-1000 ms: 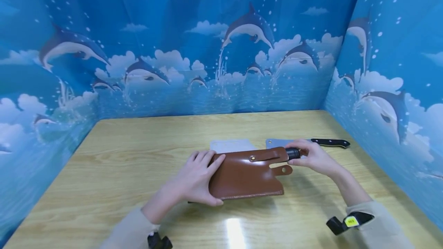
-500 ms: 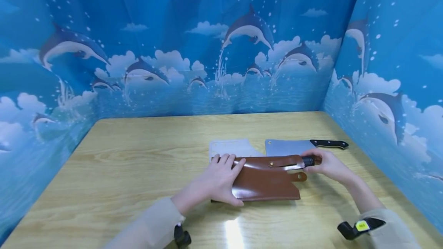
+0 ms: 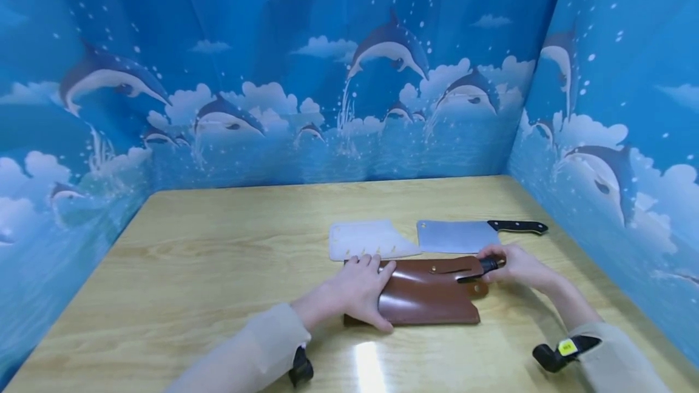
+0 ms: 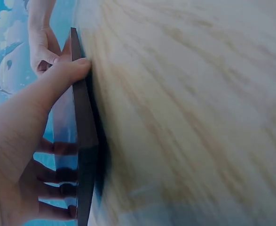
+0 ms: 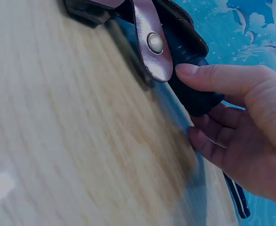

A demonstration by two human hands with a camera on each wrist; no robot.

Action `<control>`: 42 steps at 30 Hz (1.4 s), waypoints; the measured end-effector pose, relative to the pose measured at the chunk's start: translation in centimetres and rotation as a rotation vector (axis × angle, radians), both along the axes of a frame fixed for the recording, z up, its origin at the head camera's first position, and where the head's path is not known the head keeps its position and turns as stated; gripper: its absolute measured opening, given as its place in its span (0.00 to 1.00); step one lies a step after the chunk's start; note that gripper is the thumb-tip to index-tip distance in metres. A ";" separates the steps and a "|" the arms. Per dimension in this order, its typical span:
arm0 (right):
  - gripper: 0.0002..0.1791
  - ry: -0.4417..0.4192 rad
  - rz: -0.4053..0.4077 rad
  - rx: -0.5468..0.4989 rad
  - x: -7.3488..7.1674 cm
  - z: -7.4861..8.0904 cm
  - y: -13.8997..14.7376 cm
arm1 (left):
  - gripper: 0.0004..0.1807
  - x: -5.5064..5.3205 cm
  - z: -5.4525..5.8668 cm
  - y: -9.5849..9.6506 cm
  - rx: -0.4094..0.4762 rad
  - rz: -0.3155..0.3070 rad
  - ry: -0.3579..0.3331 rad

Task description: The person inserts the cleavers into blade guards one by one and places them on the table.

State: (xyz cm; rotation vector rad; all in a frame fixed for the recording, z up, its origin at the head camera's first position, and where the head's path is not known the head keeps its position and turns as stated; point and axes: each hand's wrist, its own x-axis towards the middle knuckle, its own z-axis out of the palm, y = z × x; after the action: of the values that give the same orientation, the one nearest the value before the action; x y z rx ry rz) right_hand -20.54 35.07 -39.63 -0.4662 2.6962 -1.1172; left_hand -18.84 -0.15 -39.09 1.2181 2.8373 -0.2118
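Observation:
A brown leather sheath (image 3: 431,305) lies low over the wooden table in the head view, with a snap strap along its far side. My left hand (image 3: 360,293) grips its left end, thumb over the near edge and fingers spread across to the far edge. In the left wrist view the sheath's dark edge (image 4: 84,117) runs beneath the thumb. A black knife handle (image 5: 194,92) sticks out of the sheath's right end, and my right hand (image 3: 516,265) pinches it between thumb and fingers. The leather flap (image 5: 154,56) with a metal snap hangs beside the handle. Any blade is hidden inside.
Behind the sheath lies a cleaver (image 3: 459,236) with a black riveted handle, pointing right. Left of it is a flat white piece (image 3: 368,238) with a curved cutout and small marks. Dolphin-print curtains (image 3: 273,77) enclose the table (image 3: 218,241) at the back and sides.
Both hands have carried the sheath rightward and toward me, lowering it to the table. More of the cleaver and white piece behind it now shows.

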 end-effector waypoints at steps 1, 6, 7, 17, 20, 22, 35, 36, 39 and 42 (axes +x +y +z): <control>0.24 -0.003 0.012 0.007 0.0 -0.1 0.0 | 0.66 0.0 -0.1 0.0 -0.002 0.006 -0.012; 0.24 -0.036 0.017 0.004 0.0 -0.5 0.1 | 0.65 0.0 -0.6 0.1 -0.011 0.012 -0.029; 0.24 -0.041 0.016 0.007 0.0 -0.6 0.1 | 0.65 0.0 -0.6 0.1 -0.015 0.008 -0.027; 0.25 -0.078 0.016 0.009 -0.1 -0.7 0.2 | 0.65 -0.2 -0.9 -0.2 -0.042 -0.005 -0.016; 0.23 -0.084 0.046 0.007 -0.2 -0.4 0.4 | 0.65 -0.3 -0.8 -0.5 -0.036 -0.001 -0.041; 0.23 -0.084 0.064 -0.014 -0.2 0.0 0.8 | 0.65 -0.4 -0.7 -0.8 -0.009 -0.003 -0.063; 0.30 0.204 -0.351 0.005 -1.5 1.6 6.5 | 0.47 -5.8 0.2 -4.8 0.284 0.142 -0.020; 0.31 0.197 -0.362 0.007 -1.7 1.6 6.9 | 0.48 -6.4 0.3 -5.1 0.282 0.172 -0.028; 0.34 0.162 -0.386 0.011 -2.2 1.7 7.8 | 0.51 -7.8 0.2 -5.6 0.263 0.220 -0.090; 0.38 0.138 -0.375 0.060 -2.7 1.7 8.7 | 0.53 -8.7 0.0 -5.9 0.257 0.236 -0.168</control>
State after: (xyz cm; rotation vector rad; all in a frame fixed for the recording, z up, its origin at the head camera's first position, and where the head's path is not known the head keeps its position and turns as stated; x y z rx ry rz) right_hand -23.21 43.73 -37.94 -0.0251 3.0130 -1.1197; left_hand -27.50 -6.01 -39.05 0.8706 2.8876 0.2591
